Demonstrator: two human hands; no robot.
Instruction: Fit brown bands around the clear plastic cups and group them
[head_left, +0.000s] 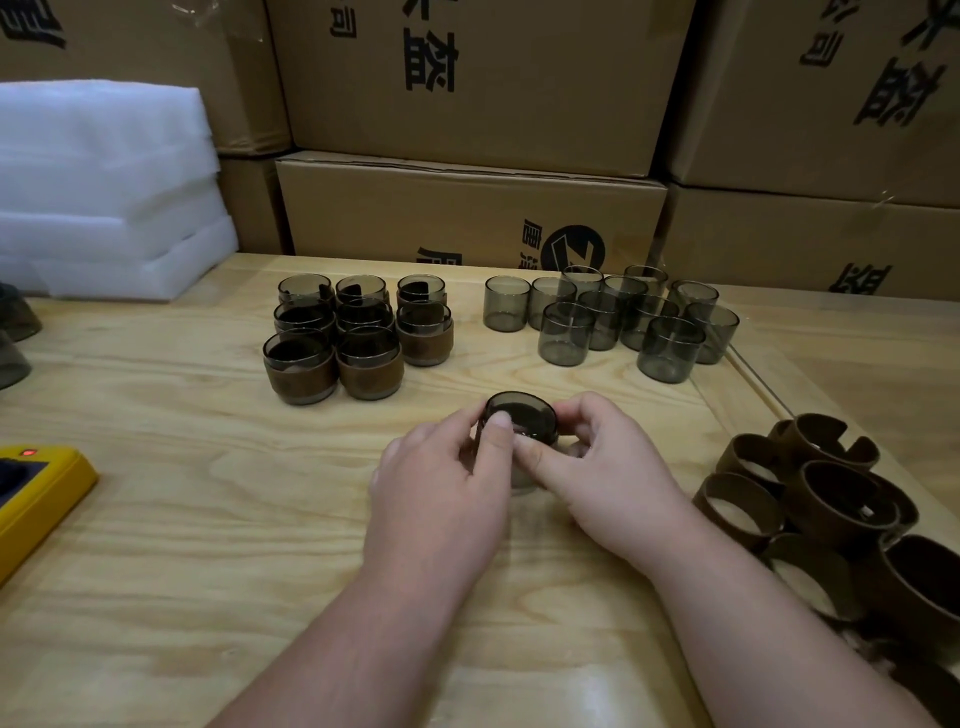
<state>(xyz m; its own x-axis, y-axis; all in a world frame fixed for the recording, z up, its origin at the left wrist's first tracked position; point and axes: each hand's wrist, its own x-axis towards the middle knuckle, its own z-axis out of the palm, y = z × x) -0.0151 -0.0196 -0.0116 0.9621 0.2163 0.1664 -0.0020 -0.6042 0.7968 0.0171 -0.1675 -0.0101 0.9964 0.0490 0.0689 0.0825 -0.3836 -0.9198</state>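
A smoky clear cup (521, 413) stands on the wooden table (208, 493) at the centre, held between both hands. My left hand (441, 488) grips its left side, thumb on the rim. My right hand (602, 478) grips its right side, thumb pressed against the front. A brown band around it is mostly hidden by my fingers. Several banded cups (358, 332) are grouped at the back left. Several bare cups (613, 317) stand at the back right. A heap of loose brown bands (831, 499) lies at the right edge.
Stacked cardboard boxes (467, 208) wall off the back of the table. White foam sheets (104, 192) are piled at the back left. A yellow device (36, 493) with a red light sits at the left edge. More dark cups (13, 332) show at the far left.
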